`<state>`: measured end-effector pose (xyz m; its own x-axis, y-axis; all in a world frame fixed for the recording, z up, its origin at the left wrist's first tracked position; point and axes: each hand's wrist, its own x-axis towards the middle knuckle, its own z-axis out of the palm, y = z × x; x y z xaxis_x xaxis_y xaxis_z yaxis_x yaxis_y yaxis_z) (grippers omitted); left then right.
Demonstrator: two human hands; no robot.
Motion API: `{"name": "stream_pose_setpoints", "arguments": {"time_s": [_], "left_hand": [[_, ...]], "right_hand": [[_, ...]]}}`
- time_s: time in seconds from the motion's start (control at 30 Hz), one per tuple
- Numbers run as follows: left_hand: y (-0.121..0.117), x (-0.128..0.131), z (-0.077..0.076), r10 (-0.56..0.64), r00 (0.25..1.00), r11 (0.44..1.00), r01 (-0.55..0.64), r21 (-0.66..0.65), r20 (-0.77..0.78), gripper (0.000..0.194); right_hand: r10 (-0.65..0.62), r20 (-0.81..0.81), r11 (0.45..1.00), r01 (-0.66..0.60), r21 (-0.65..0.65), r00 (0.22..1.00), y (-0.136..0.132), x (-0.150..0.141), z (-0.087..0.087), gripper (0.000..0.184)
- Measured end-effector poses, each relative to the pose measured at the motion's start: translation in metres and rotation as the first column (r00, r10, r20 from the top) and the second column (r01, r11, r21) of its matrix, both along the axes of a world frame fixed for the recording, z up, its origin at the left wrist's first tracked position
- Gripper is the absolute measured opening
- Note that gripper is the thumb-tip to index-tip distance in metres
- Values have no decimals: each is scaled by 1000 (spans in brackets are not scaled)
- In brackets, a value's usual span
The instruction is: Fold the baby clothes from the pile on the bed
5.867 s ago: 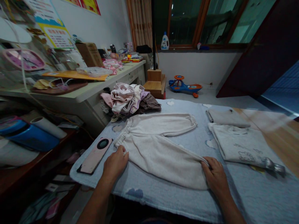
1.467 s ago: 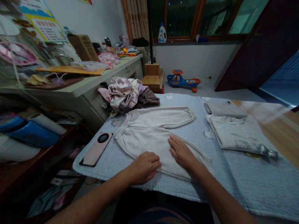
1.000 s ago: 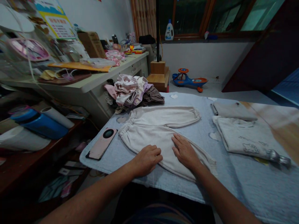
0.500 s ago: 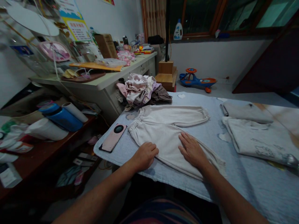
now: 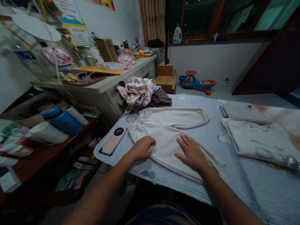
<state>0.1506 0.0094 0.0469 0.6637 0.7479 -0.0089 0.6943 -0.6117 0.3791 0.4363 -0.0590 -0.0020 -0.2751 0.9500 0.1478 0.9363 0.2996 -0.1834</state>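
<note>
A pair of pale grey sweatpants (image 5: 164, 137) lies spread on the blue bed cover, its gathered waistband to the left and the cuffed legs to the right. My left hand (image 5: 142, 147) is at the near edge below the waistband, fingers curled in against the fabric; its fingertips are partly hidden. Flat on the nearer leg rests my right hand (image 5: 191, 153), fingers stretched out and holding nothing. A pink phone (image 5: 111, 145) with a round black camera lies left of the waistband.
Crumpled clothes (image 5: 140, 92) are heaped beyond the waistband. To the right lie a folded light top (image 5: 257, 139) and a folded grey garment (image 5: 246, 113). A cluttered desk (image 5: 105, 86) and a low shelf holding a blue bottle (image 5: 63, 118) stand left. A ride-on toy (image 5: 197, 82) is behind.
My left hand has shifted slightly left and up over the sweatpants, still curled. My right hand has slid a little left, its fingers still spread. The sweatpants lie about the same.
</note>
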Motion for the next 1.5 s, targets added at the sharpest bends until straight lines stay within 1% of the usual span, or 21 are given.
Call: {"name": "stream_pose_setpoints", "arguments": {"time_s": [0.07, 0.13, 0.23, 0.3, 0.37, 0.43, 0.53, 0.63, 0.7, 0.77, 0.8, 0.87, 0.93, 0.97, 1.03, 1.1, 1.17, 1.3, 1.37, 1.43, 1.5], "left_hand": [[12, 15, -5, 46, 999, 996, -47, 79, 20, 31], [21, 24, -16, 66, 997, 987, -60, 148, -34, 40], [31, 23, -36, 146, 975, 976, -115, 183, -168, 60], [33, 15, -43, 215, 953, 965, -175, 195, -212, 69], [33, 9, -42, 272, 935, 952, -227, 205, -228, 76], [33, 10, -34, 325, 918, 934, -273, 232, -227, 77], [39, 23, -16, 417, 887, 890, -354, 286, -199, 57], [56, 40, -3, 422, 895, 874, -360, 327, -143, 38], [72, 48, -1, 361, 927, 883, -304, 357, -103, 31], [88, 52, -6, 298, 949, 898, -243, 366, -101, 29], [95, 53, -10, 279, 953, 907, -222, 358, -117, 30], [104, 52, -22, 269, 951, 918, -205, 340, -153, 33], [109, 49, -36, 286, 943, 915, -217, 340, -168, 43], [110, 47, -42, 299, 939, 910, -228, 345, -168, 48], [110, 44, -50, 328, 929, 904, -256, 343, -170, 54], [111, 43, -53, 351, 919, 906, -284, 313, -180, 56], [112, 43, -52, 361, 913, 913, -304, 273, -191, 58], [119, 53, -42, 394, 894, 912, -352, 213, -211, 59], [124, 62, -37, 417, 888, 899, -372, 229, -195, 51], [133, 73, -35, 402, 903, 895, -352, 273, -153, 43], [145, 82, -36, 343, 931, 906, -294, 304, -122, 42]], "right_hand": [[2, 17, 1000, -2, -1, 1000, 0, -1, 0, 73], [-4, 31, 1000, 4, -4, 1000, 0, -1, 0, 74], [-15, 42, 1000, 16, -7, 999, 0, -1, -1, 73], [-20, 43, 1000, 21, -11, 999, 1, -2, -2, 72], [-26, 42, 999, 26, -18, 999, 1, -1, -4, 72], [-30, 41, 999, 32, -30, 999, 0, -1, -6, 71], [-41, 41, 997, 44, -61, 998, 0, -2, -4, 71], [-52, 55, 990, 58, -128, 997, 5, -8, 15, 69], [-51, 71, 979, 64, -191, 996, 17, -17, 36, 56], [-77, 86, 965, 96, -244, 993, 34, -30, 57, 30], [-101, 72, 966, 115, -233, 992, 45, -37, 65, 28], [-67, 6, 987, 67, -145, 998, 68, -50, 71, 31], [-11, -35, 999, 10, -46, 999, 88, -59, 62, 39], [-11, -37, 1000, 10, -13, 999, 96, -61, 53, 45], [-20, -27, 1000, 20, -7, 999, 105, -62, 30, 55], [-27, -22, 1000, 27, -17, 999, 107, -59, 10, 60], [-34, -22, 999, 34, -18, 999, 105, -56, -2, 61], [-53, -23, 998, 52, -28, 998, 103, -54, -5, 61], [-58, -26, 998, 57, -37, 998, 104, -55, -2, 61], [-62, -33, 997, 60, -39, 998, 104, -56, 0, 60], [-66, -44, 997, 65, -33, 997, 104, -56, 0, 60]]}}
